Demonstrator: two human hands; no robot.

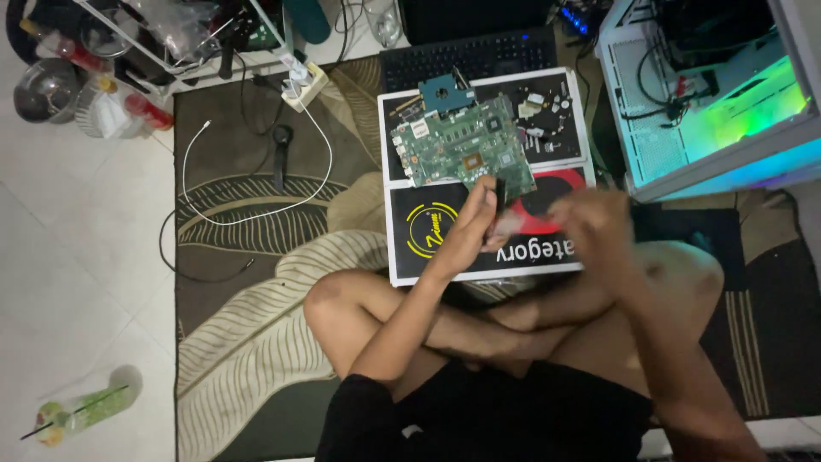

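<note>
Matt green circuit board [462, 150] studded with dull metal parts, on a smooth black work mat [410, 248] with a slight sheen; woven cloth rug [248, 282] beneath, glossy pale floor tiles [77, 257], clear plastic cup [85, 411].

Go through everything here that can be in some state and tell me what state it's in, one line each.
Left hand: closed around a small dark object.
Right hand: blurred, grip unclear.
Green circuit board: bare, flat on the mat.
Keyboard: unlit, nobody touching it.
Computer case: side open, lit inside.
White cable: near end unplugged, loose on the rug.
Plastic cup: lying on its side.
</note>
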